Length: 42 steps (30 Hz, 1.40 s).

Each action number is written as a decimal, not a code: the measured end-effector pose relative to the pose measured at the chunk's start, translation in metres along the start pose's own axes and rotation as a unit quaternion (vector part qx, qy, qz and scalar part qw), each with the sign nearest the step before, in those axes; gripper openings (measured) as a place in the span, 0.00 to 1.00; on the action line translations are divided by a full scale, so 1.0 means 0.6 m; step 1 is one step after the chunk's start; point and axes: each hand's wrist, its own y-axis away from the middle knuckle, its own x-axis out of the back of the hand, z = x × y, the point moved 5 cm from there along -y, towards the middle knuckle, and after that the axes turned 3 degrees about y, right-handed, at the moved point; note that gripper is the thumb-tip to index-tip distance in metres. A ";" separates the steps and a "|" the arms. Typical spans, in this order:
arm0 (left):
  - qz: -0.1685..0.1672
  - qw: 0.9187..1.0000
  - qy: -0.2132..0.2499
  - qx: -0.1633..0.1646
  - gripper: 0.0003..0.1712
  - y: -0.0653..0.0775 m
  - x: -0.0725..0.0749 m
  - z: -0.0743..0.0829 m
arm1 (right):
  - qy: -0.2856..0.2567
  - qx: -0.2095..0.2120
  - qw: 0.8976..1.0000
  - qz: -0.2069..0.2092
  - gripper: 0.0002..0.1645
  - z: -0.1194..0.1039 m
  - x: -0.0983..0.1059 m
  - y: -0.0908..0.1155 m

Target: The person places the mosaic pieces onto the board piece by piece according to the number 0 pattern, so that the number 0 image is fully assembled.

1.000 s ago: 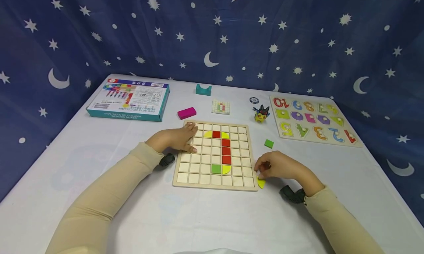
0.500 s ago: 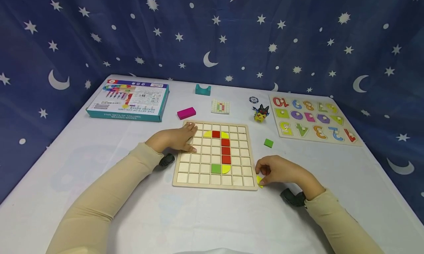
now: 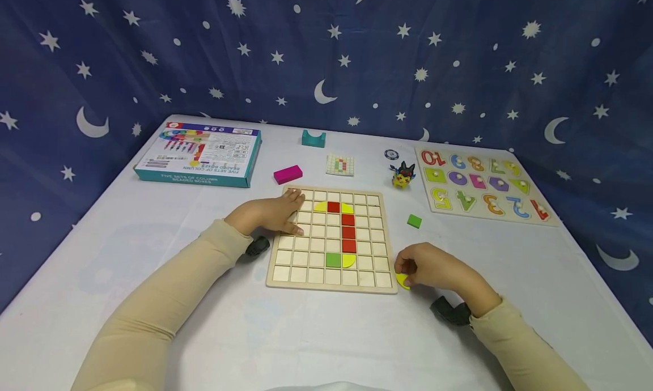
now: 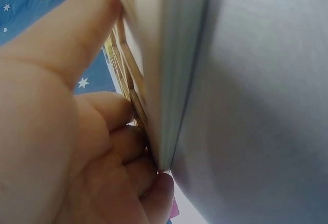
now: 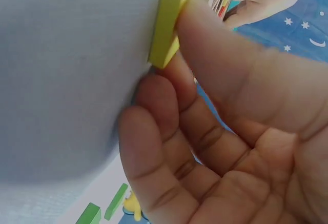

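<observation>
My left hand (image 3: 270, 214) rests on the left edge of a wooden grid board (image 3: 316, 289), its fingers spread over the squares. The left wrist view shows the fingers along the board's rim (image 4: 154, 80). Beside the board's front right corner, my right hand (image 3: 433, 265) pinches a yellow quarter-circle tile (image 3: 402, 281) low at the tabletop. In the right wrist view the thumb presses one face of the yellow tile (image 5: 166, 26), and fingers sit behind it. On the board lie several red tiles (image 3: 348, 232), a green tile (image 3: 333, 259) and yellow curved tiles (image 3: 348, 260).
A loose green tile (image 3: 414, 221) lies right of the board. Behind are a magenta block (image 3: 288, 174), pattern card (image 3: 340, 165), teal block (image 3: 313, 138), small figure (image 3: 402, 175) and poker chip (image 3: 391, 154). A box (image 3: 199, 153) stands left, a number puzzle (image 3: 479, 184) right.
The right hand has shifted slightly toward the front and turned the yellow tile, so its rounded edge now faces front. The left hand stays on the board.
</observation>
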 end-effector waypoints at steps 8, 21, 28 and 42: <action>-0.003 1.000 -0.002 0.002 0.51 -0.004 -0.003 -0.004 | -0.008 -0.018 1.000 0.005 0.13 0.006 -0.003 0.004; -0.004 1.000 0.004 0.003 0.51 -0.005 -0.003 -0.005 | 0.009 0.075 0.997 0.018 0.19 0.001 -0.005 0.010; -0.004 1.000 0.003 0.006 0.51 -0.004 -0.003 -0.006 | -0.002 0.063 0.998 0.012 0.15 0.006 -0.004 0.011; -0.003 1.000 -0.001 0.004 0.51 -0.004 -0.004 -0.006 | 0.034 0.067 0.997 0.010 0.12 0.001 -0.004 0.013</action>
